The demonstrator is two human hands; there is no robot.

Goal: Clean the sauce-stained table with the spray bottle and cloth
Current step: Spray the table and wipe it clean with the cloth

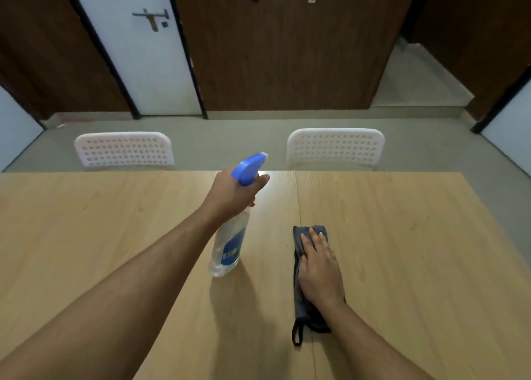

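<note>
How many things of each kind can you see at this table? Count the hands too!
Hands: 2, the left hand and the right hand
Spray bottles: 1, spray bottle
Cloths: 1, grey cloth
White chairs: 2, one and another
Tables: 1, wooden table
Total: 7

Left hand [230,193] gripping, right hand [319,267] flat

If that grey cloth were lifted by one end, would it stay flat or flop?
The grey cloth would probably droop: it lies folded and limp under the right hand, with a loose hanging loop at its near end. It looks thin, so likely light, and it may slide easily on the smooth table.
</note>
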